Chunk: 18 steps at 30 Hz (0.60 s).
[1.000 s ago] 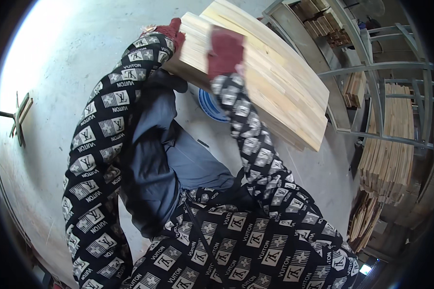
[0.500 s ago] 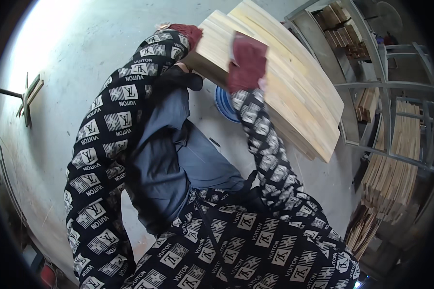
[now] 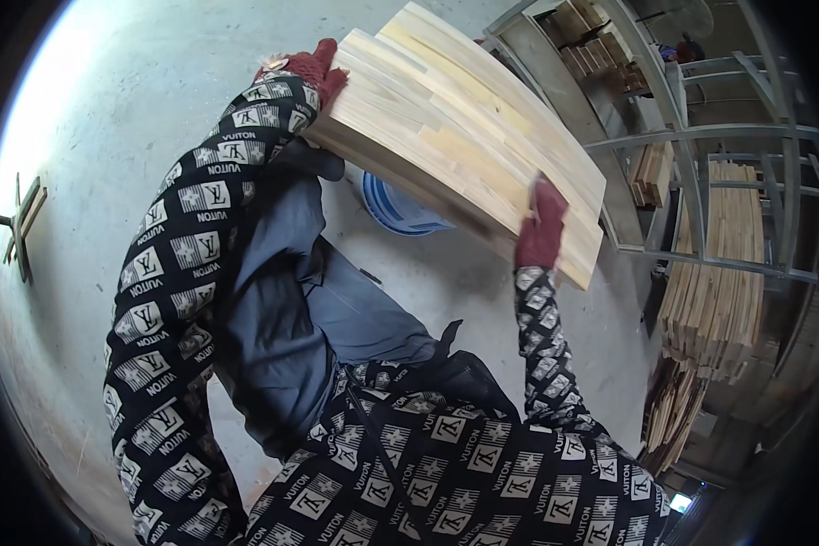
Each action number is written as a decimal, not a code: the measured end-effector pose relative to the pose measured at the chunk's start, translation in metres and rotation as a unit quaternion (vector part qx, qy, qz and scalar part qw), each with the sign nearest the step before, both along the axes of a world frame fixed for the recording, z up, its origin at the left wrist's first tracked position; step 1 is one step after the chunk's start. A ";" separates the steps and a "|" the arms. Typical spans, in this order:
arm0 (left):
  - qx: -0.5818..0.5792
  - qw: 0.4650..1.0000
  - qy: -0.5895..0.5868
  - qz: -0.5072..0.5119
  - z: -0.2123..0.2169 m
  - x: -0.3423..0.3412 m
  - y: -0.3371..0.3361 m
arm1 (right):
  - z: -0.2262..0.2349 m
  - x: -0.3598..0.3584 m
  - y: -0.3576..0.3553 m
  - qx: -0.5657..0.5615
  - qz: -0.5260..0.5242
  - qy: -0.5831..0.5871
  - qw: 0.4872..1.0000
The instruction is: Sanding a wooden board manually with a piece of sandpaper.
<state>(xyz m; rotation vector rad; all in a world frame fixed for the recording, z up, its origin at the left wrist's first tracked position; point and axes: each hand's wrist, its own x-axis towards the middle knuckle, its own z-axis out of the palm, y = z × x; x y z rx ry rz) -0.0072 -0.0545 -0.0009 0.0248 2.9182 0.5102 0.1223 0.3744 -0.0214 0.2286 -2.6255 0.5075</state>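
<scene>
A pale laminated wooden panel (image 3: 446, 127) slants from upper left to lower right before me, with another board offset along its far side. My left hand (image 3: 314, 73), in a red knit glove, grips the panel's left end. On the near edge towards the right end presses my right hand (image 3: 543, 232), also red-gloved. Its fingers are close together, slightly blurred, around something flat with a greyish edge that I cannot make out. Below the panel a blue round tub (image 3: 400, 214) on the floor is partly hidden.
Grey metal racks (image 3: 692, 136) stand to the right, holding short wood blocks (image 3: 601, 55) and a tall stack of long boards (image 3: 714, 273). A metal stand with splayed legs (image 3: 23, 227) is on the floor at far left. A small dark scrap (image 3: 370, 276) lies near my legs.
My right hand has slid along the panel towards its right end and nearer to me. The left hand stays at the left end. The whole view has shifted a little.
</scene>
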 end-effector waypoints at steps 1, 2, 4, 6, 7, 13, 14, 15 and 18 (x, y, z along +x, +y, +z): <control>0.000 1.000 0.011 0.001 -0.001 0.001 -0.001 | 0.000 0.000 0.021 -0.009 -0.030 -0.001 1.000; 0.004 1.000 0.010 0.001 -0.003 0.001 -0.001 | -0.004 -0.002 0.036 -0.035 -0.081 -0.019 0.996; 0.011 1.000 0.010 0.003 -0.003 0.000 -0.001 | -0.019 -0.014 0.033 0.024 -0.121 0.012 0.992; 0.026 0.999 0.024 -0.011 -0.003 0.001 -0.001 | -0.034 -0.036 0.000 0.019 -0.090 0.063 0.994; -0.003 0.998 0.068 -0.007 -0.004 0.004 0.001 | -0.039 -0.044 -0.027 0.022 -0.032 0.089 0.995; -0.026 0.994 0.101 -0.016 0.006 0.010 0.002 | -0.022 -0.076 -0.191 0.103 0.164 -0.026 0.981; -0.033 0.996 0.086 -0.007 0.007 0.009 0.002 | -0.017 -0.081 -0.196 0.072 0.198 -0.027 0.977; -0.035 0.995 0.088 -0.008 0.007 0.010 0.000 | -0.015 -0.082 -0.195 0.066 0.198 -0.056 0.976; -0.036 0.996 0.081 -0.012 0.003 0.010 -0.004 | -0.019 -0.082 -0.137 0.065 0.199 -0.024 0.978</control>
